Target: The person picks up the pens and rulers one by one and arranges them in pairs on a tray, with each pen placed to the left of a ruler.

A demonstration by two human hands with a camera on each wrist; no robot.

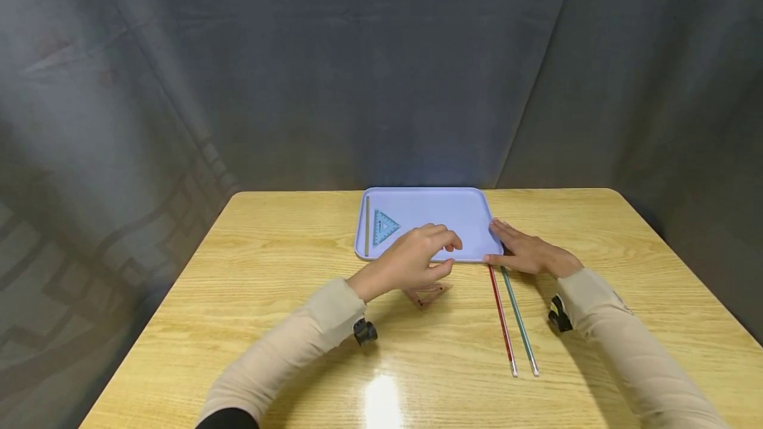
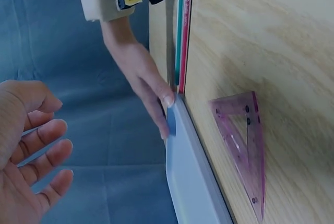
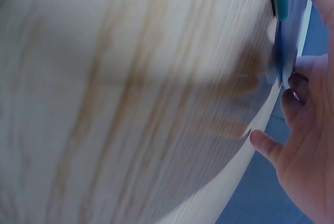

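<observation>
My right hand rests with flat fingers on the near right corner of the pale blue plastic tray, which sits at the far middle of the light wooden worktop. I think this hand is keeping the tray from sliding. My left hand hangs over the tray's near edge with loose fingers and holds nothing.

The pink see-through plastic triangle ruler lies flat on the worktop just in front of the tray, under my left hand (not touching it, as far as I can tell). I think picking it up is the step I am on. It is thin and flat, so I would need to slip my fingertips under one edge.

In the tray there is a blue triangle ruler and a thin wooden stick by its left wall. A red pencil and a green pencil lie side by side near my right hand.
</observation>
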